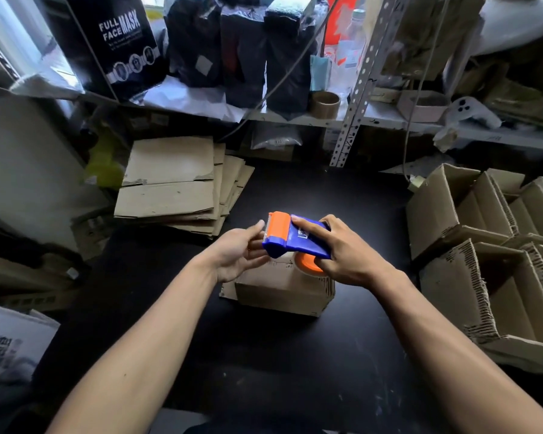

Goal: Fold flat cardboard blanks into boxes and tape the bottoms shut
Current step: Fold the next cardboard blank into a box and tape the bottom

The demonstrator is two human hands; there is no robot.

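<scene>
A small folded cardboard box [282, 292] stands on the black table [264, 364] in the middle of the head view. Just above it is a blue and orange tape dispenser [292, 238]. My right hand [345, 252] grips the dispenser's blue body from the right, fingers curled over its top. My left hand [242, 252] is at the dispenser's toothed orange front end, its fingertips touching there; whether they pinch the tape end I cannot tell. A stack of flat cardboard blanks [176, 183] lies at the table's far left.
Several folded open boxes [489, 245] are piled at the right edge of the table. A metal shelf behind holds black packages [242, 48], a "Full Face Mask" box [119, 42] and a brown tape roll [325, 103]. A white bag [10, 343] sits at the near left.
</scene>
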